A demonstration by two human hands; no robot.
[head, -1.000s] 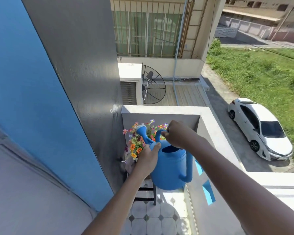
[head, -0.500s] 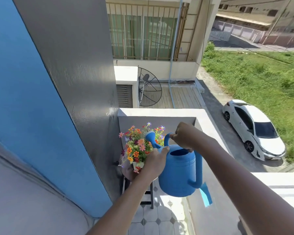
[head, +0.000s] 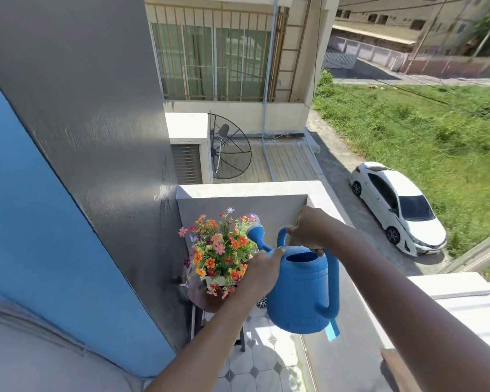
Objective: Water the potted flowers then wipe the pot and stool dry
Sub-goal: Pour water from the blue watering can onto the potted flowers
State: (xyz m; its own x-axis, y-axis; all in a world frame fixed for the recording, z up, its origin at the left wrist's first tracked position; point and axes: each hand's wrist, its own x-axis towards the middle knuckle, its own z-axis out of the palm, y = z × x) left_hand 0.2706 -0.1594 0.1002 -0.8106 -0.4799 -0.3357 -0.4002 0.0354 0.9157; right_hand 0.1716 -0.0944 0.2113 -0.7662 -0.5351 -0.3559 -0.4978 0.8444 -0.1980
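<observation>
Right hand [head: 309, 230] is gripping the top handle of the watering can [head: 300, 290], left hand [head: 262, 271] is bracing its near-left side. It's rigid plastic, probably sloshy-heavy, and tipping toward the flowers [head: 218, 250].

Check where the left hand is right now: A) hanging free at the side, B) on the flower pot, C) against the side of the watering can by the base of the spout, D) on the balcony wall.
C: the left hand presses the blue watering can beside the spout base, while the right hand grips the top handle, with the spout over the flowers.
</observation>
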